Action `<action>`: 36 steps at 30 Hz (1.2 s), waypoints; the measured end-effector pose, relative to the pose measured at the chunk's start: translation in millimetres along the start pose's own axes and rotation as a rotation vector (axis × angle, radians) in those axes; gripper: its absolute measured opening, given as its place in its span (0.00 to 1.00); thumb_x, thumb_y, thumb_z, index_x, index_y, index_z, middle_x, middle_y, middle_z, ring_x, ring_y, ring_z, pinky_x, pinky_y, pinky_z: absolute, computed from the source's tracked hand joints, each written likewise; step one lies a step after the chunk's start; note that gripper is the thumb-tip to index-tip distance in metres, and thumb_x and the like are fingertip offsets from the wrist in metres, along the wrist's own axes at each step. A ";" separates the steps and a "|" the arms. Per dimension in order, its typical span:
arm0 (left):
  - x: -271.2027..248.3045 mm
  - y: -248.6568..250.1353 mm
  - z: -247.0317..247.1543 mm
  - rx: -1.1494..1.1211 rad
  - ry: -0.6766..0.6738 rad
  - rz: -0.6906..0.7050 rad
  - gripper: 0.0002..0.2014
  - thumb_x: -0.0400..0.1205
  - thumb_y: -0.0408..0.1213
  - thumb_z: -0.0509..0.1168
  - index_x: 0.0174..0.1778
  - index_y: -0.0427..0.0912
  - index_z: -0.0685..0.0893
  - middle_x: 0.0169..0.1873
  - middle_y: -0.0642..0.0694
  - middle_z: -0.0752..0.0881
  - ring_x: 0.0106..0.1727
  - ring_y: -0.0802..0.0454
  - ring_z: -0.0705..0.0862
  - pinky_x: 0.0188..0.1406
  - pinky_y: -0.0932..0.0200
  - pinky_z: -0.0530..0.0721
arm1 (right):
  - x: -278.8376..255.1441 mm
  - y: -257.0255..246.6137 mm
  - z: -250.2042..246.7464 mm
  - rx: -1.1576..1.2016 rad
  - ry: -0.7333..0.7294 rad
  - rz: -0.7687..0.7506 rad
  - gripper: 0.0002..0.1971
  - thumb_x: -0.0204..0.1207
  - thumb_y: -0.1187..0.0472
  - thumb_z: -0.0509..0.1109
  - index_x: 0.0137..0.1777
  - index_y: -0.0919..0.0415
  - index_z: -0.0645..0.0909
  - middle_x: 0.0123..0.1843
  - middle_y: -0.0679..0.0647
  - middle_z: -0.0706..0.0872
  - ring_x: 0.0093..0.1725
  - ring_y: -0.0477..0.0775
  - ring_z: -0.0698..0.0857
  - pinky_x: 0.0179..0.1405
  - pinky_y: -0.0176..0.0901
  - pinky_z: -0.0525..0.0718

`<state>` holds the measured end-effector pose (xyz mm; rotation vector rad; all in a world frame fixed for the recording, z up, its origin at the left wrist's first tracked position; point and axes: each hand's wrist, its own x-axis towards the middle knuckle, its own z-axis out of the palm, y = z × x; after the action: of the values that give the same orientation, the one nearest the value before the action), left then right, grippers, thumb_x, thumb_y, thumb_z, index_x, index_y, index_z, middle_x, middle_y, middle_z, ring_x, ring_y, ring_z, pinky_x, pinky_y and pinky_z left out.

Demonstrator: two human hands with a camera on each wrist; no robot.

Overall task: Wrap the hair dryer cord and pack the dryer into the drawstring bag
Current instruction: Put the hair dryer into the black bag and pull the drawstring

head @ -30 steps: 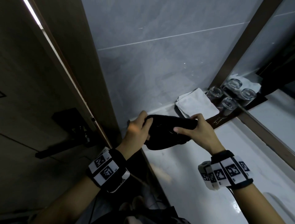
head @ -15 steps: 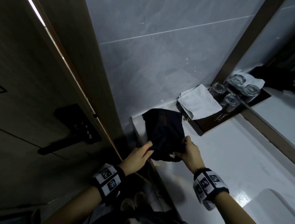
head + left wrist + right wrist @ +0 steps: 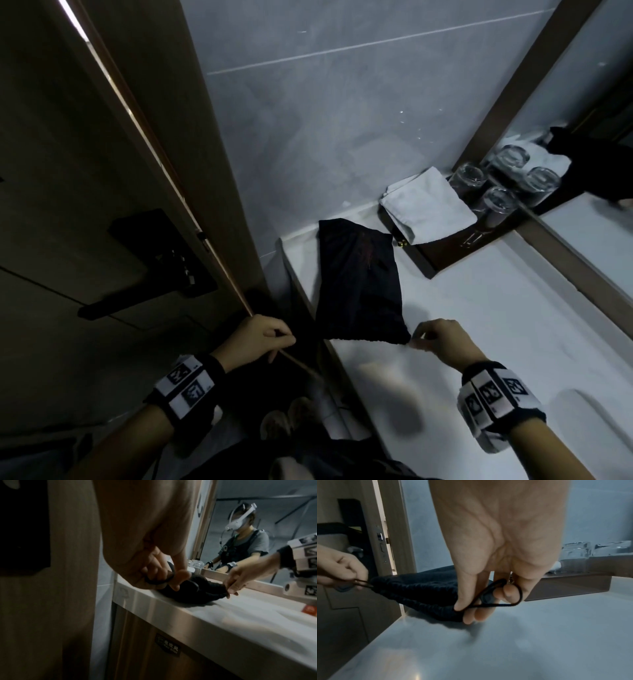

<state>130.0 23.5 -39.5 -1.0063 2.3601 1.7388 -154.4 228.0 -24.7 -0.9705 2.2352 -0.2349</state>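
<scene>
Both hands held the closing cord of the drawstring bag (image 3: 358,287): the left hand (image 3: 262,337) had its fingers curled round a cord loop (image 3: 158,580) at the near-left corner of the mouth, and the right hand (image 3: 442,337) pinched the opposite loop (image 3: 498,599) between thumb and fingertips at the near-right corner. We judged this paired grip to be for drawing the mouth shut, since the two hands stood apart on either side of the gathered hem (image 3: 412,593), which the right wrist view showed already puckered. Taking the scene from largest to smallest, we noted the white countertop (image 3: 479,342) carrying the bag, which lay flat near its left edge, mouth toward the person and closed end toward the tiled wall (image 3: 342,120). The bag looked filled; we could not see the dryer itself and inferred it lay inside. Beyond the bag sat a dark tray (image 3: 442,253) with a folded white cloth (image 3: 428,205) and upturned glasses (image 3: 471,178) against the mirror (image 3: 599,188), well clear of the working area. The door (image 3: 85,205) stood just left of the counter.
</scene>
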 end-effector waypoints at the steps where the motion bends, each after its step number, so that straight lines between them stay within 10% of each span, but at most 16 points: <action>1: 1.3 1.9 -0.1 -0.008 0.006 -0.002 0.05 0.76 0.38 0.72 0.39 0.41 0.90 0.17 0.48 0.82 0.19 0.59 0.78 0.28 0.70 0.76 | 0.0 -0.9 0.8 0.011 0.010 -0.017 0.05 0.74 0.58 0.74 0.43 0.59 0.88 0.36 0.54 0.84 0.43 0.56 0.83 0.37 0.39 0.75; 9: 15.1 3.1 14.3 0.043 0.143 -0.002 0.06 0.68 0.34 0.79 0.36 0.37 0.90 0.36 0.45 0.88 0.43 0.52 0.85 0.51 0.57 0.80 | -1.5 -0.3 9.0 0.049 0.138 -0.117 0.05 0.72 0.61 0.77 0.38 0.61 0.90 0.42 0.56 0.86 0.52 0.60 0.79 0.50 0.45 0.73; 12: 12.0 -3.2 11.2 0.167 0.158 -0.072 0.07 0.68 0.39 0.79 0.32 0.48 0.87 0.49 0.44 0.81 0.53 0.52 0.78 0.61 0.57 0.73 | -4.4 2.3 9.4 -0.032 0.163 -0.015 0.06 0.72 0.52 0.76 0.35 0.48 0.85 0.51 0.47 0.81 0.59 0.53 0.73 0.56 0.46 0.61; 23: -26.0 0.5 -46.4 0.022 0.261 -0.122 0.10 0.70 0.24 0.75 0.33 0.42 0.83 0.48 0.44 0.80 0.46 0.56 0.79 0.44 0.81 0.73 | -8.5 22.3 -9.3 0.249 0.167 0.123 0.08 0.74 0.53 0.74 0.38 0.57 0.87 0.43 0.51 0.90 0.54 0.55 0.81 0.62 0.54 0.73; 27: -37.9 12.3 -50.4 -0.288 0.353 -0.118 0.08 0.75 0.22 0.68 0.46 0.37 0.86 0.52 0.41 0.84 0.53 0.47 0.82 0.54 0.64 0.77 | -5.0 20.2 -7.0 0.371 0.286 0.131 0.11 0.76 0.58 0.73 0.36 0.65 0.86 0.41 0.64 0.89 0.44 0.59 0.81 0.43 0.47 0.74; 30: -39.9 33.4 -40.6 -0.671 0.314 0.005 0.08 0.77 0.23 0.59 0.48 0.29 0.83 0.55 0.37 0.88 0.58 0.48 0.85 0.59 0.62 0.83 | -2.0 9.7 -2.9 0.798 0.256 0.078 0.14 0.81 0.60 0.66 0.38 0.69 0.85 0.46 0.63 0.90 0.47 0.59 0.85 0.53 0.50 0.81; 33: -27.0 57.9 -29.3 -0.997 0.215 0.053 0.08 0.82 0.28 0.55 0.40 0.32 0.77 0.40 0.37 0.90 0.50 0.44 0.89 0.52 0.59 0.87 | 0.0 -8.7 -3.0 1.196 0.141 -0.024 0.23 0.85 0.57 0.58 0.43 0.80 0.80 0.47 0.63 0.91 0.52 0.54 0.90 0.57 0.46 0.87; 36: -6.0 70.0 -16.2 -0.961 0.239 -0.016 0.13 0.86 0.34 0.54 0.34 0.39 0.71 0.23 0.44 0.73 0.25 0.53 0.78 0.34 0.59 0.84 | 2.9 -24.9 -3.9 1.328 0.076 -0.070 0.18 0.86 0.58 0.57 0.37 0.68 0.77 0.33 0.57 0.84 0.40 0.54 0.87 0.49 0.44 0.89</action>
<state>103.8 23.5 27.7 -1.3367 1.5047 2.9525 -144.0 208.0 -13.1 -0.2667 1.5219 -1.5339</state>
